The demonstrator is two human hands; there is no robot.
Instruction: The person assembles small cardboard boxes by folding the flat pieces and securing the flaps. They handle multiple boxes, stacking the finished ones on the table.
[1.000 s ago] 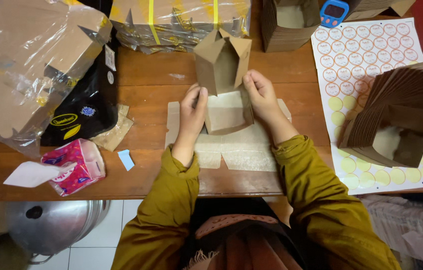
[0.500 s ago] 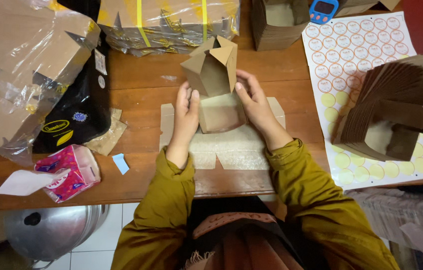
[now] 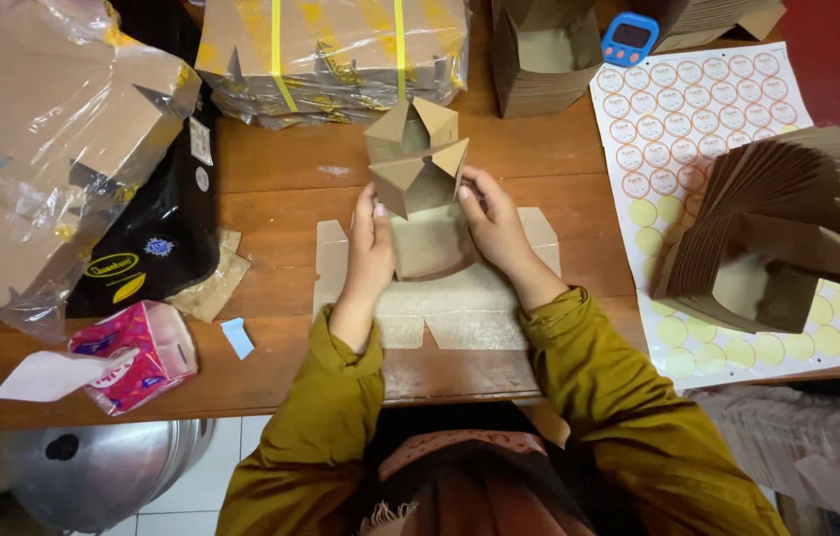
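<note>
A small brown cardboard box (image 3: 418,199) stands upright on a flat unfolded box blank (image 3: 440,298) on the wooden table (image 3: 271,189). Its top flaps are partly folded inward. My left hand (image 3: 372,248) presses its left side and my right hand (image 3: 491,226) holds its right side near the flaps. Both arms wear mustard-yellow sleeves.
A nested stack of folded boxes (image 3: 787,228) lies at the right on a sheet of round stickers (image 3: 698,109). Wrapped bundles of box blanks (image 3: 341,50) sit behind, with a blue timer (image 3: 629,40). At left are plastic-wrapped cardboard (image 3: 33,149), a black bag (image 3: 152,238) and a pink tissue pack (image 3: 132,357).
The box's top flaps have been folded further inward and both hands have slid up its sides. The view has shifted slightly.
</note>
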